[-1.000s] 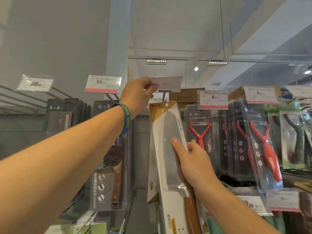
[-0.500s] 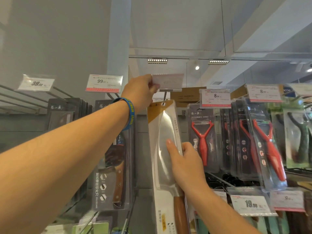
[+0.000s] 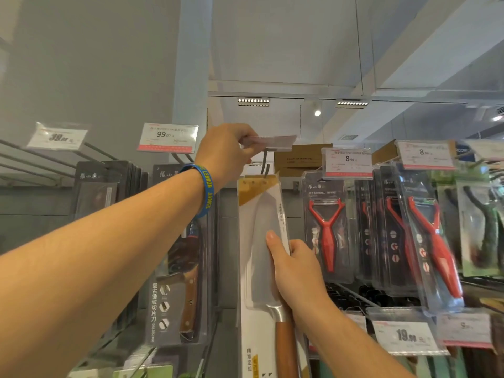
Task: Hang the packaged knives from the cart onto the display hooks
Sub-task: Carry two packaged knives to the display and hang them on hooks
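Worn on the head, close behind the fingers (image 3: pixel 298 246); faces forward, tilted upward, white panelled ceiling (image 3: pixel 272 50) above fingers, red plastic peelers in clear packs (image 3: pixel 326 233) right of them.

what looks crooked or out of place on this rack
The price tag above the middle hook is tipped up nearly flat, unlike its neighbours, because the left hand pinches it. The packaged knife gripped by the right hand leans slightly.

Grey wall (image 3: pixel 81 64), pale pillar (image 3: pixel 195 64), white ceiling (image 3: pixel 286 36) with two strip lights (image 3: pixel 253 101) and a spotlight (image 3: pixel 317 113)
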Demonstrator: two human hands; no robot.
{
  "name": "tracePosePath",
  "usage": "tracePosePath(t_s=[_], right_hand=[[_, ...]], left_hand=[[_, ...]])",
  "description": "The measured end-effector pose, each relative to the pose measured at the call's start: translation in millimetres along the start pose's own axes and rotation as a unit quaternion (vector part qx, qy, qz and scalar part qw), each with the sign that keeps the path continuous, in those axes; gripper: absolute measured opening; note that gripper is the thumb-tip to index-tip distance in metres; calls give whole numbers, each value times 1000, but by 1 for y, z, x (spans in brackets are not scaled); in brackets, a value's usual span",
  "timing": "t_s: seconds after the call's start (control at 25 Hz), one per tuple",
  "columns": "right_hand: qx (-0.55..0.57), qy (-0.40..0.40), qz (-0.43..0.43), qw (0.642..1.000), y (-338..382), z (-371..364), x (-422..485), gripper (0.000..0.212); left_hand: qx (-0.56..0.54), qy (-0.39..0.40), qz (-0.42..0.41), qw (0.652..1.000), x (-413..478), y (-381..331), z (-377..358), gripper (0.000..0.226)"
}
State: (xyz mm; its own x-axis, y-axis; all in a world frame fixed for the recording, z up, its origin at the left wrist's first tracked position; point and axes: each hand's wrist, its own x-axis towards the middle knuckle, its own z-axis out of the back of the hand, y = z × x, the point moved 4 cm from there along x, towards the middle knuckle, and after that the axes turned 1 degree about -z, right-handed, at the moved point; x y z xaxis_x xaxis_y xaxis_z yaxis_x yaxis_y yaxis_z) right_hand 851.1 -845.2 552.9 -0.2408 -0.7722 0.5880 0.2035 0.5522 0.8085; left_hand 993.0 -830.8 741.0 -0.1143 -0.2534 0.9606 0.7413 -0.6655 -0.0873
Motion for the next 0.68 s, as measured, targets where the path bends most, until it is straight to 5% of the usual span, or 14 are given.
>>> tracePosePath(t_s=[0.68], right_hand=[[-20, -28, 46, 998, 6, 7, 10, 41]], left_hand=[[-1, -20, -2, 1000, -3, 7, -4, 18]])
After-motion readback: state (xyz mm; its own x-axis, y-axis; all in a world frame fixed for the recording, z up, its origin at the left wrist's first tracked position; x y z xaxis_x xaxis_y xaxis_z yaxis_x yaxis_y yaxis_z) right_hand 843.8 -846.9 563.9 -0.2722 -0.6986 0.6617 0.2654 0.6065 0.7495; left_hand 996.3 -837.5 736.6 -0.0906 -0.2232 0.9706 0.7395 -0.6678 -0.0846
